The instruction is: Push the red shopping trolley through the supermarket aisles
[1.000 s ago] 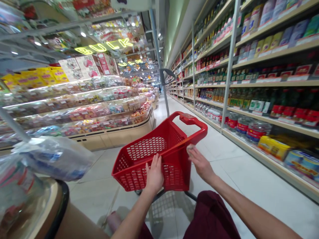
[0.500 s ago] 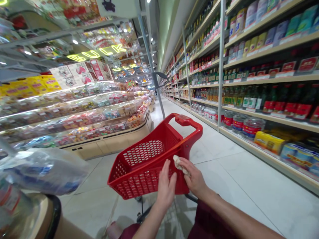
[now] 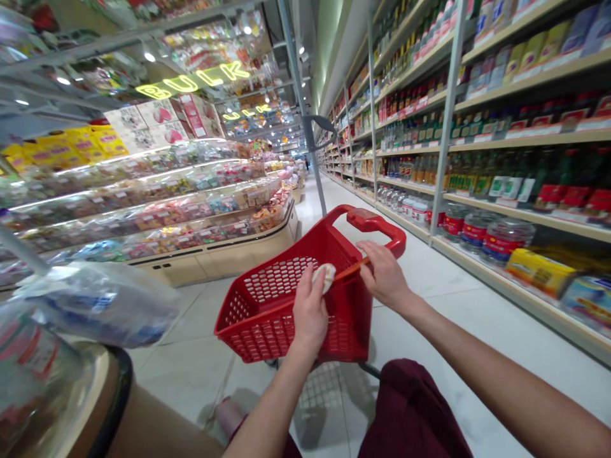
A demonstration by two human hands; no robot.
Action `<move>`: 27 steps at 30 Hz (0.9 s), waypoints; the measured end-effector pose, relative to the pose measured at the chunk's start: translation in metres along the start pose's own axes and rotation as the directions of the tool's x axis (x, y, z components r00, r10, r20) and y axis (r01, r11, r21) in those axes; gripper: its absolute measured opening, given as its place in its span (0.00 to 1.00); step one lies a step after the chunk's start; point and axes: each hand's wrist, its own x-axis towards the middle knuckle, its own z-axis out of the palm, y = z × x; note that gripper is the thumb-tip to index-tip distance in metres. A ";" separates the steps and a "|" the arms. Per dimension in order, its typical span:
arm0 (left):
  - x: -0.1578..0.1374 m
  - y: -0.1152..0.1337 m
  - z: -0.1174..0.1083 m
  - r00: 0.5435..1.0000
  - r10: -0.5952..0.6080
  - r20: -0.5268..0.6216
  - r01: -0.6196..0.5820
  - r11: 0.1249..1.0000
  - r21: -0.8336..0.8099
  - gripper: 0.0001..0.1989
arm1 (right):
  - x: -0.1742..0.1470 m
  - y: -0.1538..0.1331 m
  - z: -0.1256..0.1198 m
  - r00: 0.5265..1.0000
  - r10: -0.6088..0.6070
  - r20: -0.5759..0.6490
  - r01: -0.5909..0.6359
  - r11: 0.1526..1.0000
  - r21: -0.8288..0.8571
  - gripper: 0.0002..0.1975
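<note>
A red plastic shopping cart [image 3: 346, 324] stands before me, with perforated sides and a raised handle [image 3: 367, 221] at its far right. My left hand [image 3: 310, 312] is closed on a crumpled whitish cloth [image 3: 324, 278], holding it against the near rim of the basket. Farther right along that rim, my right hand [image 3: 386, 275] grips the cart's edge just below the handle; its fingertips curl over the top. No goods show in the visible part of the basket.
Bottle shelves [image 3: 515, 213] line the right side. On the left is a tiered candy counter [image 3: 214, 257]. Close at lower left stand a plastic bag roll [image 3: 114, 305] and a rounded counter end [image 3: 114, 394]. A grey pole [image 3: 321, 184] rises behind the cart.
The cloth has passed from my right hand to my left. My right hand has moved up and right onto the cart's rim. The view has shifted slightly.
</note>
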 end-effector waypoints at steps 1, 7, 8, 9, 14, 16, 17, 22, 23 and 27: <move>0.008 -0.002 0.007 0.995 0.093 0.041 -0.096 0.992 0.078 0.26 | 0.008 0.005 0.003 0.999 -0.030 0.015 0.031 0.996 -0.083 0.21; -0.019 -0.063 -0.015 0.948 0.138 0.288 -0.234 0.913 0.335 0.28 | 0.013 0.023 0.016 0.964 -0.202 0.172 0.243 0.933 -0.267 0.10; -0.032 -0.081 -0.035 0.956 0.089 0.280 -0.194 0.906 0.376 0.29 | 0.012 0.025 0.016 0.962 -0.219 0.161 0.256 0.928 -0.271 0.10; -0.043 -0.097 -0.056 0.967 0.021 0.254 -0.130 0.897 0.422 0.29 | 0.011 0.026 0.015 0.963 -0.230 0.142 0.261 0.926 -0.274 0.10; -0.059 -0.127 -0.102 0.975 -0.221 -0.001 0.189 0.830 0.526 0.29 | 0.007 0.016 0.022 0.980 -0.196 0.038 0.199 0.942 -0.269 0.09; -0.044 -0.107 -0.077 0.978 -0.199 0.064 0.147 0.872 0.467 0.29 | 0.006 0.009 0.024 0.981 -0.193 0.030 0.194 0.947 -0.255 0.09; -0.034 -0.093 -0.059 0.979 -0.159 0.127 0.091 0.902 0.421 0.29 | 0.006 0.007 0.025 0.979 -0.201 0.032 0.203 0.947 -0.249 0.09; -0.015 -0.063 -0.026 0.952 0.009 0.306 -0.107 0.945 0.308 0.30 | 0.005 0.005 0.019 0.967 -0.243 0.076 0.254 0.943 -0.217 0.09; -0.022 -0.073 -0.037 0.953 -0.012 0.302 -0.092 0.940 0.329 0.29 | 0.005 0.006 0.018 0.967 -0.241 0.083 0.253 0.944 -0.212 0.08; -0.053 -0.132 -0.110 0.967 -0.250 0.054 0.187 0.836 0.516 0.26 | 0.001 0.004 0.016 0.977 -0.206 0.055 0.213 0.954 -0.209 0.08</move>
